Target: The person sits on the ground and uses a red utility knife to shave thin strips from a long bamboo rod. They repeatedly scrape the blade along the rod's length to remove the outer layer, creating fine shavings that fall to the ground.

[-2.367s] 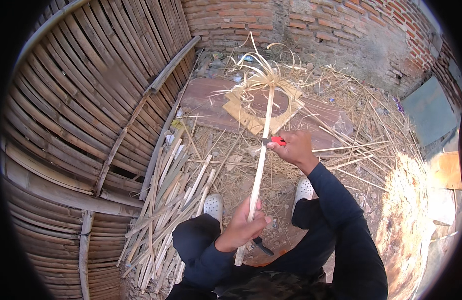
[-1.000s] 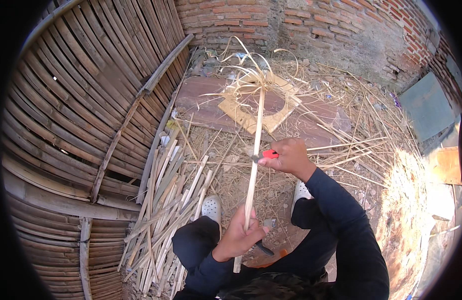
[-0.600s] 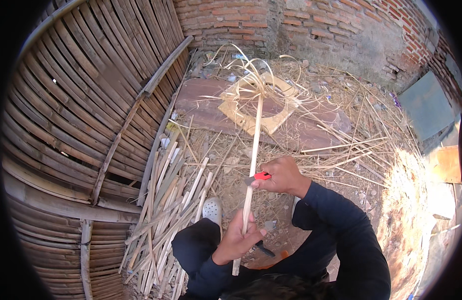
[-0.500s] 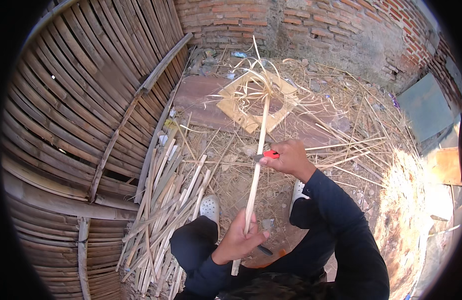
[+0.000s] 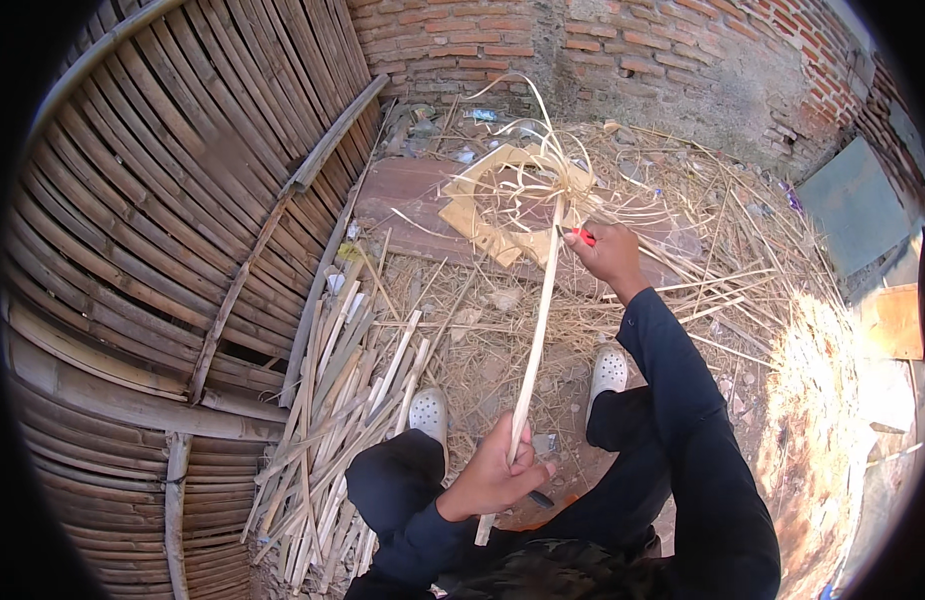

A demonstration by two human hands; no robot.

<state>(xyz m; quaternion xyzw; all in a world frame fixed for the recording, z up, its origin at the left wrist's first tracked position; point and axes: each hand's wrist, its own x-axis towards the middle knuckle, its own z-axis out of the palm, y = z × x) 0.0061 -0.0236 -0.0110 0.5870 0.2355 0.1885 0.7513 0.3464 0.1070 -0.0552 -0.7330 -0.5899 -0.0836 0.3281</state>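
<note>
**A:** ok so where's the strip (image 5: 535, 330) sitting relative to the hands?

**B:** It's running up the middle of the frame. The left hand (image 5: 492, 472) is gripping it low down, fingers wrapped tight around it. The right hand (image 5: 610, 250) is clenching a red-handled knife (image 5: 580, 235) just above center, right against the strip's upper part, where thin shavings (image 5: 527, 150) are curling off.

**A:** what's crowding it?

**B:** A pile of slats (image 5: 332, 400) is lying at lower left, beside a woven fence (image 5: 162, 200) filling the left side. A brick wall (image 5: 622, 50) is running along the top. Straw litter is covering the ground.

**A:** counts?

**B:** One strip, one knife, two white shoes (image 5: 607, 370). Slats are too many to count.
</note>
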